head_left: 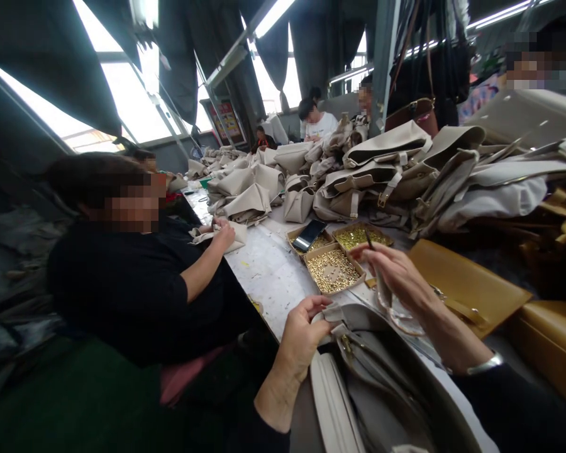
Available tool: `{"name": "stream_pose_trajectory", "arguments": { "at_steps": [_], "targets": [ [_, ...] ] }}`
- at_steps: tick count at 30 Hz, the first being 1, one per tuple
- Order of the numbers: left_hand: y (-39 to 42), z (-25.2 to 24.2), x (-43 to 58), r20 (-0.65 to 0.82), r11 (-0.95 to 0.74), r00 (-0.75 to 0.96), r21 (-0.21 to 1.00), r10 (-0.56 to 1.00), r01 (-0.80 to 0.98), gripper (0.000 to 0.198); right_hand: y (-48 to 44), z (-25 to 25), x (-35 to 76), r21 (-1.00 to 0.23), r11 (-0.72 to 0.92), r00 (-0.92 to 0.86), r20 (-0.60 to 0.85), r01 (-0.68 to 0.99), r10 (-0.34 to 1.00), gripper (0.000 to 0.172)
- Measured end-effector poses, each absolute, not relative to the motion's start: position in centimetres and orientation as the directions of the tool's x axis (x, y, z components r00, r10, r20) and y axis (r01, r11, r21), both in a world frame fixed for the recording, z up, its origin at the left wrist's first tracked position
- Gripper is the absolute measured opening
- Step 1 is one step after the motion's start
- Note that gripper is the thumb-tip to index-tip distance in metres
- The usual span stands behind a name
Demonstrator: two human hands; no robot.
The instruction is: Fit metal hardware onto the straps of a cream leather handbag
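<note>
My left hand (pixel 300 343) pinches the top edge of a grey-beige handbag (pixel 382 371) between thumb and fingers. The bag lies in front of me, its mouth facing up, with a small gold fitting (pixel 346 343) near the edge. To the right, my right hand (pixel 396 267) is raised over the table and closed on a thin dark stick-like tool (pixel 368 240), whose exact kind I cannot make out. Just left of those fingers sits a cardboard box of small gold metal studs (pixel 332 267). Behind it is another box of yellowish-gold pieces (pixel 363 236).
A phone (pixel 310 235) rests across a third box. Tan leather bags (pixel 466 286) lie to the right. Many beige bags (pixel 372 170) are piled along the table (pixel 264 258). At the left, a co-worker's hand (pixel 223 236) holds a beige piece. Other people sit farther back.
</note>
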State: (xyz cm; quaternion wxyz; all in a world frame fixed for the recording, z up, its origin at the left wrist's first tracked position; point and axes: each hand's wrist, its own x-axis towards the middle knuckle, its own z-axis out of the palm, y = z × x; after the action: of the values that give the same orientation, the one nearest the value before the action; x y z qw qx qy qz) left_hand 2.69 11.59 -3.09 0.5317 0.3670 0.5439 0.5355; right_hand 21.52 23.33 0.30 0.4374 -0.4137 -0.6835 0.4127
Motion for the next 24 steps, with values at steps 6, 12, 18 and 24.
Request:
{"name": "stream_pose_trajectory", "arguments": {
  "at_steps": [6, 12, 18, 24],
  "targets": [
    [9.7, -2.6, 0.7, -0.219, 0.137, -0.241, 0.939, 0.946, -0.314, 0.036, 27.9, 0.2, 10.4, -0.901, 0.322, -0.486, 0.15, 0.291, 0.861, 0.041],
    [10.0, -3.6, 0.0, -0.034, -0.034, -0.379, 0.985, 0.925, -0.169, 0.028, 30.0, -4.8, 3.1, -0.77, 0.315, -0.586, -0.093, 0.555, 0.805, 0.023],
    [10.1, -4.7, 0.1, 0.087, -0.132, -0.424, 0.988, 0.901, -0.077, 0.025, 29.4, -3.8, 3.1, -0.658, 0.462, -0.637, -0.034, 0.594, 0.77, 0.026],
    [10.5, -4.2, 1.1, 0.166, -0.154, -0.478, 0.986, 0.863, 0.065, 0.024, 25.4, 2.4, 9.4, -0.721, 0.553, -0.763, 0.052, 0.418, 0.644, 0.045]
  ]
}}
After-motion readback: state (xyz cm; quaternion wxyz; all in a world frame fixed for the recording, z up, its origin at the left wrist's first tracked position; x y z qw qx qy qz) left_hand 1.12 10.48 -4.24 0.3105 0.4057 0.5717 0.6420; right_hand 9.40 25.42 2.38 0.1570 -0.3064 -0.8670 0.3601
